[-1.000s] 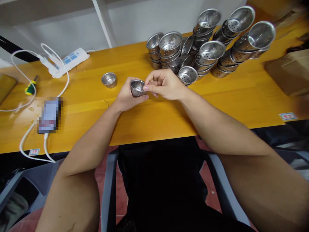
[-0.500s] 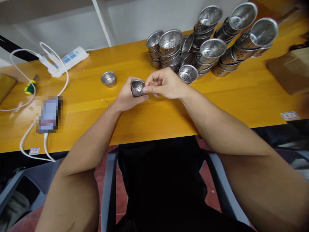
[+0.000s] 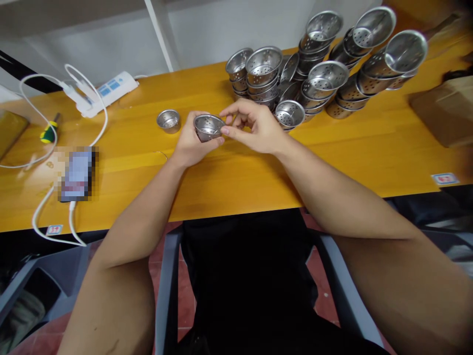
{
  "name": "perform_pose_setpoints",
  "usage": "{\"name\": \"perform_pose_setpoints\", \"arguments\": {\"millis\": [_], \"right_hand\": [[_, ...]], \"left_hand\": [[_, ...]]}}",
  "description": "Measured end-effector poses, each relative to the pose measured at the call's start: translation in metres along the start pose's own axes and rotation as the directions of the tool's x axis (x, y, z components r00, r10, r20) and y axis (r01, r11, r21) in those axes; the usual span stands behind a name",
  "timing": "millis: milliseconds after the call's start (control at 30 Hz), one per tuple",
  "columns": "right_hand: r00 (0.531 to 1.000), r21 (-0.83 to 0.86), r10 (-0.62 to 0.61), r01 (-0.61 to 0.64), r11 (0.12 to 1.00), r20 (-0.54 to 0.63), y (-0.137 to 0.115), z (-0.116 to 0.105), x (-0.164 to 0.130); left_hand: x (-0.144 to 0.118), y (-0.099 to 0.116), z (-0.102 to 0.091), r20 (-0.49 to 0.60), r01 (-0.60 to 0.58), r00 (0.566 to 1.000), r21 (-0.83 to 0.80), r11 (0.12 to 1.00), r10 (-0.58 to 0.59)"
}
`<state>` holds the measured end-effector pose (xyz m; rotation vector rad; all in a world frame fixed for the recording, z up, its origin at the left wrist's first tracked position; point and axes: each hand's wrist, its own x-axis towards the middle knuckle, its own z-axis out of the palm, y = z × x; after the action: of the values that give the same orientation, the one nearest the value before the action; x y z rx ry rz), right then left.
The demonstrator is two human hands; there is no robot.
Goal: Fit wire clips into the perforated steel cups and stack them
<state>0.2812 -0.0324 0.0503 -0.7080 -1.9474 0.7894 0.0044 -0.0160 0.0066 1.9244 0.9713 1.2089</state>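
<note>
My left hand [image 3: 190,143] is closed around a small perforated metal cup [image 3: 209,126], with the thumb along its near side. The cup is held just above the table, mouth upward and tilted a little toward me. Thumb and forefinger of my right hand [image 3: 253,125] close on the cup's right rim; its other fingers are curled. Whether anything thin is also between those fingertips I cannot make out. Another small metal cup [image 3: 169,121] stands by itself to the left of my left hand. A thin curved wire or thread [image 3: 162,154] lies nearer to me.
Several stacks of perforated metal cups [image 3: 325,81] stand at the back right, some leaning. On the left are a white power strip [image 3: 111,93], cables, a phone [image 3: 77,173] and a yellow-green screwdriver [image 3: 49,133]. A cardboard box [image 3: 447,111] lies far right on the wooden table [image 3: 229,190].
The held cup has turned so that more of its mouth and inner wall shows, and shifted slightly left and up. My right fingers have spread a little at its rim.
</note>
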Motion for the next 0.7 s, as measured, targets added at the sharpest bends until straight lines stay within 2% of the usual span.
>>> {"name": "perform_pose_setpoints", "arguments": {"millis": [100, 233, 500, 567, 700], "right_hand": [[0.997, -0.117, -0.061, 0.067, 0.991, 0.05, 0.001, -0.005, -0.002], [0.99, -0.206, -0.082, 0.104, 0.973, 0.114, 0.0, -0.007, -0.004], [0.965, -0.175, -0.108, 0.153, 0.973, 0.241, 0.008, 0.002, -0.007], [0.971, -0.204, -0.102, 0.147, 0.968, 0.219, 0.009, 0.003, -0.007], [0.992, -0.267, -0.094, 0.112, 0.957, 0.08, 0.003, 0.006, -0.007]], "left_hand": [[0.001, 0.001, 0.002, -0.039, 0.038, 0.999, 0.06, 0.997, -0.036], [0.002, 0.004, 0.004, -0.057, 0.049, 0.997, 0.117, 0.992, -0.042], [0.0, -0.017, 0.001, 0.036, -0.003, 0.999, 0.097, 0.995, 0.0], [-0.002, -0.021, 0.0, 0.053, 0.0, 0.999, 0.11, 0.994, -0.006], [-0.004, -0.023, -0.001, 0.037, 0.011, 0.999, 0.191, 0.981, -0.019]]}}
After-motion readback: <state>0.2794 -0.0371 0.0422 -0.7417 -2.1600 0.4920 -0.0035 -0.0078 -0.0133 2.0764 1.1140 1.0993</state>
